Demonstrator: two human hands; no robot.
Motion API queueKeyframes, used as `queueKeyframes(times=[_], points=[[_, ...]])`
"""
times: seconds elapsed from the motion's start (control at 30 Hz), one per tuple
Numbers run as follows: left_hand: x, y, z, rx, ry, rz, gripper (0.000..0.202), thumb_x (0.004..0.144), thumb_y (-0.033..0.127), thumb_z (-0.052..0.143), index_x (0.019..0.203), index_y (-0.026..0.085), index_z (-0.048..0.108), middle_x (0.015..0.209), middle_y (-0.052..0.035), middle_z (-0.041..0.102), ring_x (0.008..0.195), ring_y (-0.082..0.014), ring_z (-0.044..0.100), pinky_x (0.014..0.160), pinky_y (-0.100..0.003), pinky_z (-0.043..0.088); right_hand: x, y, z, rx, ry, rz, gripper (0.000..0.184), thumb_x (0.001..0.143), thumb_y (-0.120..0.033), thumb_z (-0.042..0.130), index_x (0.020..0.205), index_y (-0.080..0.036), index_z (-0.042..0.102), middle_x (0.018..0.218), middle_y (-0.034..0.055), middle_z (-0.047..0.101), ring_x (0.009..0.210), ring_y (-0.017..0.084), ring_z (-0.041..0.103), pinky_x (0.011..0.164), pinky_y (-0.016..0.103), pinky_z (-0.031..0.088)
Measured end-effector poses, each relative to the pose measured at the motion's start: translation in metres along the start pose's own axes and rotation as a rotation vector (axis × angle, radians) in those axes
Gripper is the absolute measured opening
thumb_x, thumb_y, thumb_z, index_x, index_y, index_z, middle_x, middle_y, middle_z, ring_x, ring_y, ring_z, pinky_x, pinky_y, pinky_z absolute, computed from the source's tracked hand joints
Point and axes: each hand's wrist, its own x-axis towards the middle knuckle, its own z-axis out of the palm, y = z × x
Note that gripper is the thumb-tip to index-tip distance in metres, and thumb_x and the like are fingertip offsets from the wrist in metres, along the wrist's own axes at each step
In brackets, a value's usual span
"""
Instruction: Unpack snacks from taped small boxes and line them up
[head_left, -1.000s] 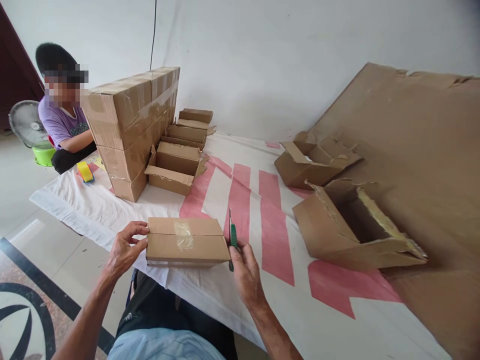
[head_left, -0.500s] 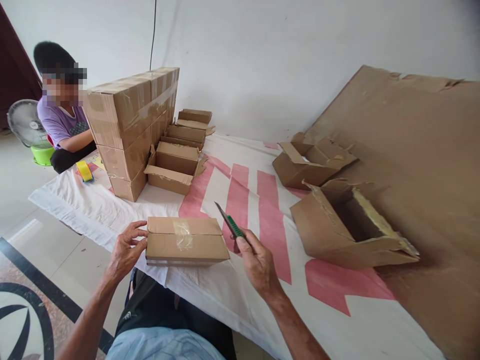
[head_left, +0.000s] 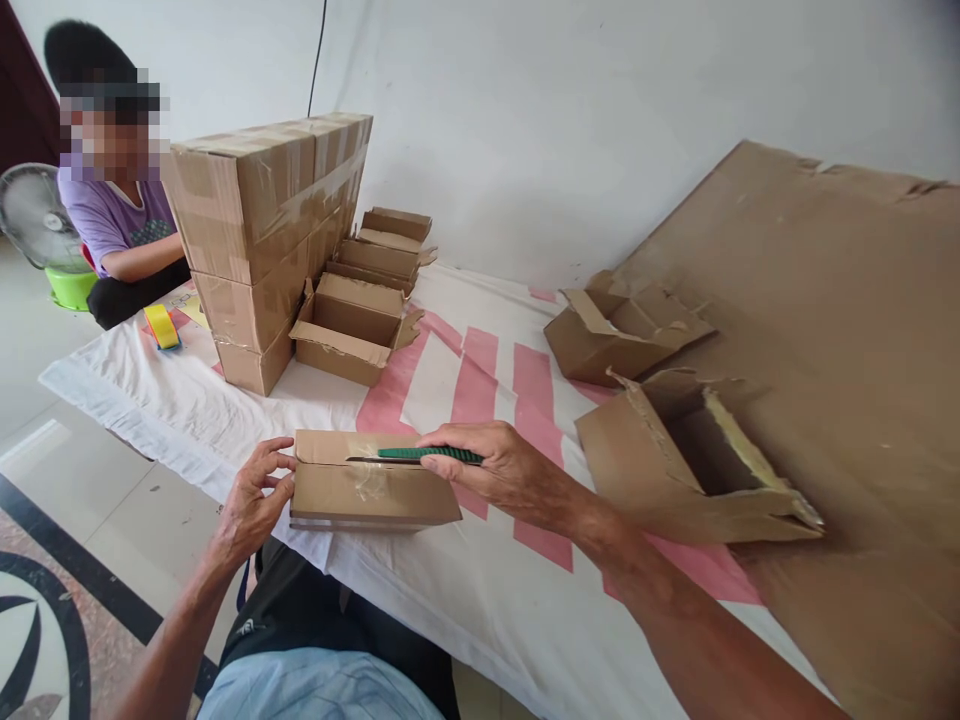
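A small taped cardboard box [head_left: 352,495] lies near the front edge of the white and pink sheet [head_left: 480,380]. My left hand [head_left: 251,500] grips its left end, fingers curled on the top and side. My right hand [head_left: 495,465] holds a green utility knife [head_left: 420,455] flat over the box top. Its blade points left along the middle seam, reaching the clear tape patch.
A stack of sealed boxes [head_left: 262,230] stands at the back left, with open small boxes [head_left: 349,335] beside it. Torn cartons [head_left: 690,465] and a large cardboard sheet [head_left: 840,350] lie to the right. A seated person [head_left: 112,200], a yellow tape roll [head_left: 161,325] and a fan [head_left: 34,215] are far left.
My right hand has lifted the knife from beside the box, swung it over and laid the blade along the top seam. My left hand has kept its hold on the box.
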Motion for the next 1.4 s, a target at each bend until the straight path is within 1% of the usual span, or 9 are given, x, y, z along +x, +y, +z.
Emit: queueKeyframes(times=[0.17,0.3,0.5,0.63,0.8,0.97,1.17,1.27,1.4], points=[[0.0,-0.004,0.001,-0.009,0.001,0.017,0.011,0.091,0.03,0.068,0.09,0.023,0.076,0.139,-0.0115,0.067,0.123,-0.0278,0.067,0.083,-0.032,0.061,0.013,0.001,-0.002,-0.058,-0.036,-0.021,0.026,0.099,-0.041,0.063,0.099,-0.025,0.083,0.084,0.0032,0.08,0.077,0.022,0.072,0.068,0.033,0.055],[0.0,-0.004,0.002,-0.022,-0.003,0.012,0.011,0.09,0.028,0.066,0.091,0.023,0.076,0.139,-0.0113,0.066,0.127,-0.0288,0.066,0.084,-0.033,0.061,0.014,0.0,-0.004,-0.086,-0.061,-0.021,0.027,0.1,-0.042,0.063,0.101,-0.025,0.084,0.082,0.003,0.079,0.077,0.022,0.071,0.068,0.032,0.055],[0.0,-0.001,0.002,-0.023,-0.011,-0.004,0.013,0.091,0.029,0.065,0.091,0.024,0.077,0.14,-0.0114,0.065,0.125,-0.0285,0.067,0.085,-0.033,0.061,0.015,-0.002,-0.006,-0.132,-0.073,-0.042,0.028,0.102,-0.041,0.061,0.097,-0.026,0.084,0.081,0.0023,0.077,0.072,0.02,0.069,0.064,0.032,0.051],[0.0,-0.003,0.001,-0.037,-0.005,0.007,0.016,0.092,0.035,0.067,0.09,0.024,0.078,0.14,-0.0114,0.066,0.127,-0.0295,0.066,0.083,-0.032,0.061,0.018,-0.007,-0.008,-0.165,-0.088,-0.072,0.028,0.103,-0.041,0.061,0.097,-0.027,0.083,0.079,0.0013,0.076,0.069,0.019,0.067,0.063,0.031,0.049],[-0.001,-0.004,0.001,-0.028,0.005,0.005,0.024,0.095,0.043,0.066,0.092,0.024,0.079,0.141,-0.0123,0.067,0.13,-0.0329,0.064,0.089,-0.037,0.059,0.027,-0.015,-0.009,-0.254,-0.126,-0.128,0.032,0.104,-0.038,0.056,0.088,-0.025,0.081,0.079,0.0012,0.077,0.069,0.018,0.064,0.063,0.031,0.043],[-0.002,-0.004,0.005,0.003,0.029,-0.041,0.019,0.088,0.041,0.073,0.087,0.022,0.076,0.145,-0.0113,0.064,0.122,-0.0314,0.068,0.09,-0.04,0.059,0.038,-0.018,-0.01,-0.37,-0.188,-0.177,0.037,0.106,-0.039,0.053,0.085,-0.025,0.08,0.078,0.0018,0.076,0.068,0.018,0.062,0.063,0.031,0.038],[-0.002,-0.002,0.009,0.043,0.061,-0.039,0.018,0.089,0.04,0.07,0.087,0.022,0.074,0.144,-0.0116,0.064,0.12,-0.0305,0.068,0.087,-0.04,0.058,0.044,-0.02,-0.012,-0.528,-0.218,-0.212,0.039,0.107,-0.042,0.052,0.085,-0.024,0.078,0.071,0.0015,0.068,0.065,0.017,0.057,0.059,0.031,0.029],[-0.003,-0.001,0.01,0.065,0.075,-0.044,0.02,0.09,0.042,0.069,0.088,0.023,0.074,0.143,-0.0116,0.065,0.119,-0.0306,0.068,0.087,-0.04,0.058,0.042,-0.016,-0.011,-0.598,-0.225,-0.236,0.041,0.108,-0.042,0.052,0.081,-0.023,0.075,0.069,0.0015,0.065,0.06,0.016,0.053,0.057,0.032,0.025],[-0.005,0.001,0.011,0.101,0.075,-0.065,0.022,0.09,0.044,0.067,0.088,0.023,0.074,0.143,-0.0115,0.065,0.117,-0.0303,0.069,0.087,-0.041,0.057,0.028,0.005,-0.014,-0.636,-0.18,-0.276,0.042,0.111,-0.041,0.048,0.084,-0.023,0.074,0.072,0.0018,0.066,0.061,0.016,0.053,0.055,0.033,0.022]])
